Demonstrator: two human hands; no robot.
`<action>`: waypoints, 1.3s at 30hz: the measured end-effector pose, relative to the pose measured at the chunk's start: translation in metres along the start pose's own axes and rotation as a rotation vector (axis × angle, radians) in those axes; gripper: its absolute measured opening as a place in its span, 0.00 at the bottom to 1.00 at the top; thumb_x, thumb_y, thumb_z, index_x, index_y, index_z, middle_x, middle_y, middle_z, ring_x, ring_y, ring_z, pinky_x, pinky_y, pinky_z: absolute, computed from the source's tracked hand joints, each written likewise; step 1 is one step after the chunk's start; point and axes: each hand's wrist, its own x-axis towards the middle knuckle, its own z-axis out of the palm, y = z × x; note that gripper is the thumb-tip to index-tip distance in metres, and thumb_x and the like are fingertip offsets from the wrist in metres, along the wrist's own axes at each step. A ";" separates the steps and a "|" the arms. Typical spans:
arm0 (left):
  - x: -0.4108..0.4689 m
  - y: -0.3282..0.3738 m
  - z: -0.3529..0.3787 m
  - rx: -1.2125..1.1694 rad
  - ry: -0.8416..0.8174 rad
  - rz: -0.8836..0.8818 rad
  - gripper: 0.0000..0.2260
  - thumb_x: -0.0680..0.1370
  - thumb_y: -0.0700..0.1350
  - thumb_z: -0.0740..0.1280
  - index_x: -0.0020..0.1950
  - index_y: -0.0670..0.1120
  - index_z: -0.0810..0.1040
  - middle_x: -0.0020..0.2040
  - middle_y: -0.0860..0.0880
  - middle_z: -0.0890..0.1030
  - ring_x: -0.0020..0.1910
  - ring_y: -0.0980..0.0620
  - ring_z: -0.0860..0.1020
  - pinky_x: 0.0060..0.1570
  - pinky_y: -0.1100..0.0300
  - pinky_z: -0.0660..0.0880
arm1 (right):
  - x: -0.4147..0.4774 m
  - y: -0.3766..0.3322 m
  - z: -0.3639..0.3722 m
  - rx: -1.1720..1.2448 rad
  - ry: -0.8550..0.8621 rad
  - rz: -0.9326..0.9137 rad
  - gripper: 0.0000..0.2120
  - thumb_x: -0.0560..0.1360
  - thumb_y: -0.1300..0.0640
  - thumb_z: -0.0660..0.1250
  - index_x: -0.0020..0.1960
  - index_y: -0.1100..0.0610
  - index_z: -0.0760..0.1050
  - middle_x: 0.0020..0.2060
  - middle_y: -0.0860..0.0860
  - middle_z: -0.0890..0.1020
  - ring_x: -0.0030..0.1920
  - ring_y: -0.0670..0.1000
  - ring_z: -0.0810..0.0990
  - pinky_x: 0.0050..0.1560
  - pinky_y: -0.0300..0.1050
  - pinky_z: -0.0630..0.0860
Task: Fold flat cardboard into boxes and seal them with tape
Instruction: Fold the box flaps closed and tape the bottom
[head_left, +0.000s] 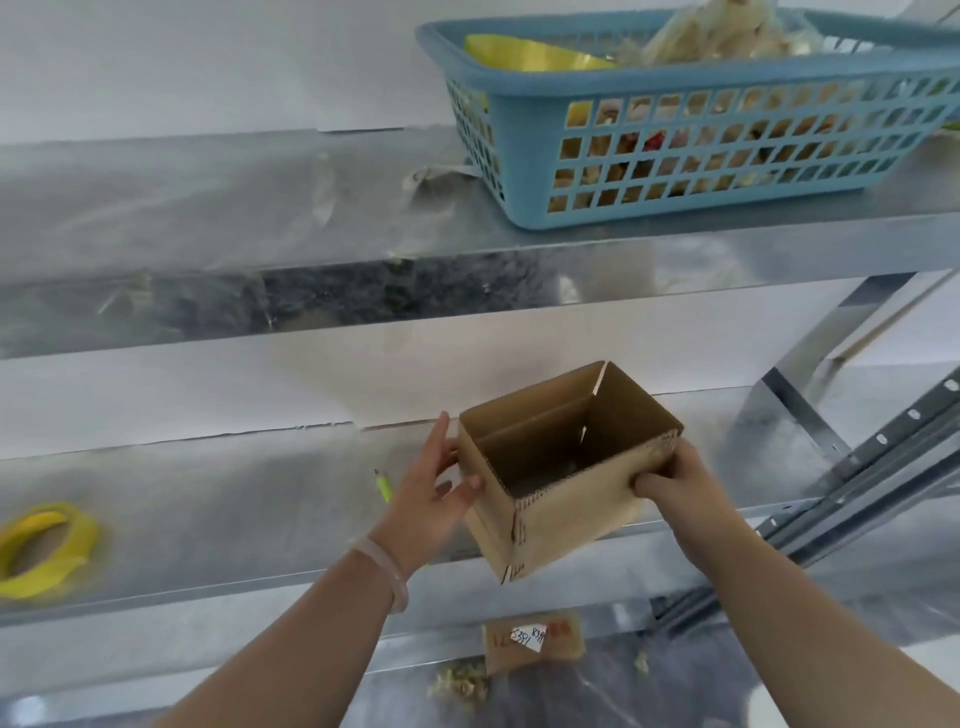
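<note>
Both bare forearms reach away from the near edge and converge toward the middle. The left forearm comes in from the near left and the right one from the near right. The left hand (434, 486) stands on edge with its palm turned right. Its fingers are fairly straight and point to the far side, lying against the left wall of the cardboard box (566, 514). The right hand (675, 480) is knuckles-up, its fingers curled round the box's right end and gripping it. The two wrists are roughly level.
</note>
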 end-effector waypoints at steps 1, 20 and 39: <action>0.001 0.003 0.005 0.002 0.004 0.014 0.32 0.79 0.42 0.65 0.73 0.62 0.51 0.67 0.53 0.70 0.66 0.58 0.67 0.69 0.54 0.68 | 0.002 -0.001 0.000 -0.005 0.001 -0.011 0.25 0.70 0.71 0.65 0.63 0.53 0.69 0.55 0.53 0.78 0.60 0.56 0.75 0.60 0.55 0.73; -0.003 0.020 0.035 -0.107 0.156 0.143 0.17 0.81 0.57 0.56 0.71 0.63 0.65 0.68 0.64 0.71 0.70 0.62 0.66 0.72 0.48 0.64 | -0.005 0.002 -0.038 -0.428 -0.082 -0.551 0.39 0.65 0.37 0.73 0.72 0.41 0.60 0.64 0.38 0.72 0.63 0.45 0.75 0.63 0.49 0.77; 0.041 0.082 0.021 0.914 0.042 0.150 0.32 0.68 0.56 0.58 0.73 0.52 0.67 0.66 0.54 0.57 0.65 0.50 0.59 0.70 0.53 0.62 | 0.041 -0.050 -0.037 -0.586 -0.247 -0.555 0.26 0.73 0.33 0.57 0.65 0.43 0.74 0.66 0.39 0.70 0.66 0.43 0.70 0.65 0.51 0.73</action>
